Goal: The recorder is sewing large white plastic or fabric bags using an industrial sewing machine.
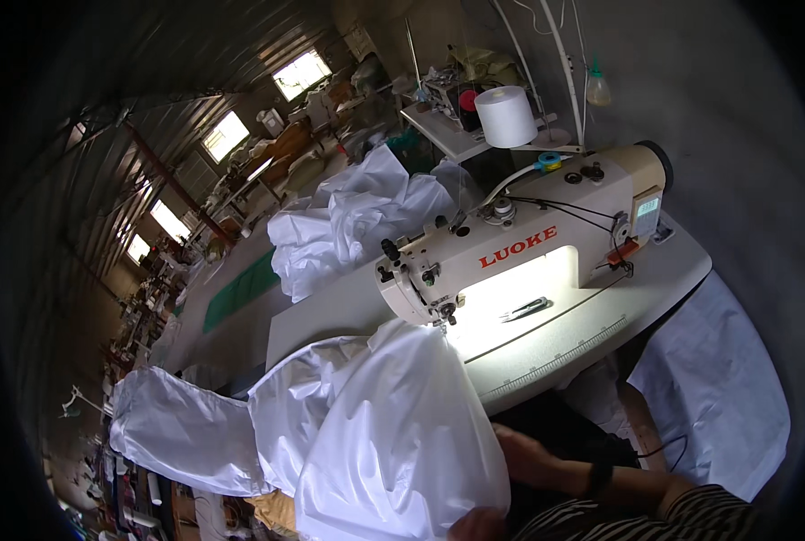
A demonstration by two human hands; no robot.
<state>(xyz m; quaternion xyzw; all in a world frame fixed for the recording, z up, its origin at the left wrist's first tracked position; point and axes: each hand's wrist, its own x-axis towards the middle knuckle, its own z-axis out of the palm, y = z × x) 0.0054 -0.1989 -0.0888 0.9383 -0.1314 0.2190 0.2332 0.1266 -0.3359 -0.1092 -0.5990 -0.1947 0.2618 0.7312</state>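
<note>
A large sheet of shiny white fabric point(393, 433) runs from under the needle of a sewing machine point(529, 225) down toward me and spreads off to the left. My right hand point(527, 458), with a dark band at the wrist, is at the fabric's right edge; it looks closed on that edge, with the fingertips partly hidden by the cloth. My left hand point(476, 525) shows only in part, dim, at the lower rim against the fabric's bottom. Its fingers cannot be made out. Small thread snips point(524, 309) lie under the lit machine arm.
Another heap of white fabric point(357, 212) lies behind the machine. A white thread cone point(506, 117) stands beyond it. More white cloth point(718, 379) hangs at the right of the machine table point(547, 361). A small bottle point(598, 88) hangs at the upper right.
</note>
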